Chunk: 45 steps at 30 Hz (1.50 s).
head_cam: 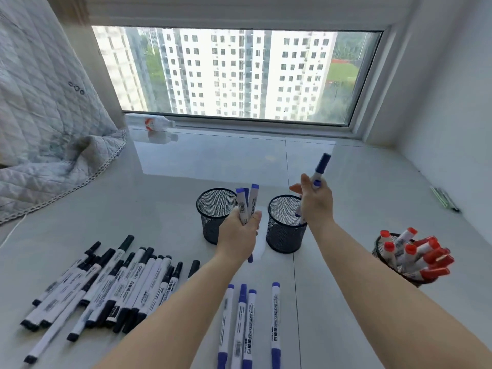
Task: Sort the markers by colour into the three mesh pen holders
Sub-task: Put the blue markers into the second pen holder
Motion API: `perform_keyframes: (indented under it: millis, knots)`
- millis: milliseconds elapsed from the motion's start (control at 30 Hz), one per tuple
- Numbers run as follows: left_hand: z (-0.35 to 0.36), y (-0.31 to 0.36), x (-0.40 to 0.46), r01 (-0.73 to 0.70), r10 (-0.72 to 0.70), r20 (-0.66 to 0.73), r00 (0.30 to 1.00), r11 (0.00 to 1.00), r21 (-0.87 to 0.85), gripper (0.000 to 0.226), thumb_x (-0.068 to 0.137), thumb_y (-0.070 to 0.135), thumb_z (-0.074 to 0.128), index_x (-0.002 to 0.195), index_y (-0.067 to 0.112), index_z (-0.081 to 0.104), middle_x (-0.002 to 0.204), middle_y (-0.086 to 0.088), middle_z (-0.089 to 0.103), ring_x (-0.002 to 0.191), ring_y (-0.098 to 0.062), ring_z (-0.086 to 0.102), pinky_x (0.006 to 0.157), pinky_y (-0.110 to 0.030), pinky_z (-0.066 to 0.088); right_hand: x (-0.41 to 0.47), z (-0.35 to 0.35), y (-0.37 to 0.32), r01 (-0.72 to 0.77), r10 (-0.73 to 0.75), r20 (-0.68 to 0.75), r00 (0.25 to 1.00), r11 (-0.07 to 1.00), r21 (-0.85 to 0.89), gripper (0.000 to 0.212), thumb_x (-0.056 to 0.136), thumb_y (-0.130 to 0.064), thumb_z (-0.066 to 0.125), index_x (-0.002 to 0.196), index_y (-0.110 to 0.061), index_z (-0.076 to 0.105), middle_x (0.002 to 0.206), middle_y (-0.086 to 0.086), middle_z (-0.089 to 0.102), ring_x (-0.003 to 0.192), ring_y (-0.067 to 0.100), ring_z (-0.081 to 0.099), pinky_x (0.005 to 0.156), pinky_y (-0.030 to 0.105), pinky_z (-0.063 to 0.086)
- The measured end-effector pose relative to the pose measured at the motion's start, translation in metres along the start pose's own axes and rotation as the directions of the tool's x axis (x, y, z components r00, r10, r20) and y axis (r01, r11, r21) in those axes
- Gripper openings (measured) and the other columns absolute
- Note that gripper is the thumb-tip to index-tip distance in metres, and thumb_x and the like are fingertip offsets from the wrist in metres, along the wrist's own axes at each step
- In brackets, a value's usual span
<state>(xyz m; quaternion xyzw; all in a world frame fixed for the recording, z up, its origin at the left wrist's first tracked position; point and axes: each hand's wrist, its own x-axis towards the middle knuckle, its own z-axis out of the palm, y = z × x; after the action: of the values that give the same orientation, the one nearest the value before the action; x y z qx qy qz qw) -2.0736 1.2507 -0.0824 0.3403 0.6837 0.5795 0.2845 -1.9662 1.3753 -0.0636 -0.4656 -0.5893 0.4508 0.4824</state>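
the right hand (316, 201) was closed in a grip on one blue marker (320, 169), white barrel, blue cap pointing up and away, held above the middle mesh holder (285, 233), where another blue marker stood inside. the left hand (241, 230) was clamped round a bunch of blue markers (246, 203), caps up, in front of the empty left mesh holder (213, 209). both forearms reached forward over the bench (346, 169). four loose blue markers (247, 320) lay between the arms, a heap of black markers (106, 283) lay to the left, and red markers (415, 254) filled the right holder (378, 249).
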Motion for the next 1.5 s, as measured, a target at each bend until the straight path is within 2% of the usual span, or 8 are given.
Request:
perform_keyframes:
  millis: [100, 267, 467, 700, 933, 1133, 1367, 1500]
  knots:
    - [0.007, -0.003, -0.001, -0.016, 0.016, -0.024, 1.000, 1.000, -0.004, 0.019, 0.088, 0.030, 0.060, 0.072, 0.026, 0.052, 0.065, 0.005, 0.057, 0.059, -0.007, 0.055, 0.060, -0.025, 0.045, -0.008, 0.000, 0.010, 0.016, -0.016, -0.007, 1.000, 0.999, -0.029, 0.025, 0.095, -0.033, 0.047, 0.071, -0.029, 0.039, 0.079, 0.004, 0.070, 0.033, 0.005, 0.047, 0.060, 0.032, 0.047]
    - [0.013, 0.000, -0.009, -0.025, 0.025, -0.076, 0.997, 1.000, -0.010, 0.012, 0.087, 0.029, 0.061, 0.075, 0.030, 0.058, 0.073, 0.005, 0.060, 0.075, -0.020, 0.059, 0.073, -0.032, 0.048, -0.025, -0.009, 0.012, 0.023, -0.024, -0.012, 1.000, 0.998, -0.058, 0.025, 0.094, -0.033, 0.048, 0.071, -0.028, 0.039, 0.072, 0.002, 0.066, 0.028, 0.008, 0.042, 0.038, 0.022, 0.041]
    - [0.022, 0.028, -0.022, 0.004, -0.026, -0.098, 0.995, 0.974, -0.225, 0.014, 0.088, 0.022, 0.060, 0.075, 0.028, 0.057, 0.067, 0.008, 0.057, 0.062, -0.007, 0.053, 0.064, -0.025, 0.045, -0.058, -0.030, 0.007, -0.023, 0.019, -0.062, 0.998, 0.997, -0.073, 0.020, 0.094, -0.030, 0.048, 0.075, -0.029, 0.042, 0.072, 0.006, 0.064, 0.047, 0.014, 0.048, 0.060, 0.042, 0.048]
    - [0.039, 0.058, -0.031, 0.075, -0.060, 0.046, 0.997, 0.815, -0.575, 0.007, 0.091, 0.016, 0.056, 0.086, 0.020, 0.057, 0.063, 0.011, 0.069, 0.062, -0.002, 0.065, 0.062, -0.022, 0.051, -0.092, -0.052, 0.015, -0.015, 0.001, -0.119, 0.993, 0.993, -0.118, 0.007, 0.090, -0.017, 0.055, 0.088, -0.020, 0.048, 0.070, 0.000, 0.058, 0.058, 0.012, 0.053, 0.054, 0.023, 0.041]
    - [0.067, 0.049, -0.052, 0.009, 0.036, 0.107, 0.994, 0.920, -0.393, 0.014, 0.095, 0.025, 0.050, 0.090, 0.013, 0.057, 0.086, 0.004, 0.071, 0.040, -0.010, 0.053, 0.037, -0.022, 0.043, -0.107, -0.062, 0.009, 0.016, -0.035, -0.153, 0.988, 0.992, -0.125, 0.025, 0.089, -0.016, 0.053, 0.104, -0.031, 0.040, 0.068, -0.005, 0.055, 0.063, 0.014, 0.057, 0.056, 0.023, 0.045]
    - [0.073, 0.036, -0.055, -0.012, 0.035, 0.062, 0.997, 0.944, -0.331, 0.009, 0.094, 0.031, 0.051, 0.087, 0.025, 0.054, 0.089, 0.009, 0.073, 0.067, -0.012, 0.057, 0.059, -0.021, 0.046, -0.108, -0.064, 0.010, 0.063, -0.096, -0.152, 0.984, 0.976, -0.210, 0.008, 0.091, -0.012, 0.049, 0.091, -0.017, 0.055, 0.069, -0.002, 0.058, 0.068, 0.019, 0.057, 0.061, 0.029, 0.043]
    - [0.077, 0.007, -0.062, 0.074, -0.056, 0.060, 0.997, 0.927, -0.368, 0.009, 0.092, 0.019, 0.055, 0.085, 0.022, 0.059, 0.087, 0.004, 0.069, 0.069, -0.007, 0.060, 0.061, -0.018, 0.050, -0.109, -0.062, 0.012, 0.082, -0.132, -0.203, 0.970, 0.967, -0.240, 0.006, 0.091, -0.009, 0.050, 0.089, -0.012, 0.055, 0.074, -0.002, 0.057, 0.066, 0.014, 0.054, 0.053, 0.010, 0.036]
    - [0.079, 0.006, -0.059, 0.035, -0.027, 0.037, 0.999, 0.968, -0.250, 0.011, 0.089, 0.015, 0.058, 0.083, 0.024, 0.056, 0.093, -0.004, 0.067, 0.078, -0.013, 0.062, 0.063, -0.020, 0.047, -0.109, -0.062, 0.011, 0.102, -0.159, -0.208, 0.965, 0.960, -0.260, 0.007, 0.091, -0.007, 0.049, 0.091, -0.009, 0.056, 0.080, 0.000, 0.058, 0.074, 0.015, 0.055, 0.064, 0.020, 0.041]
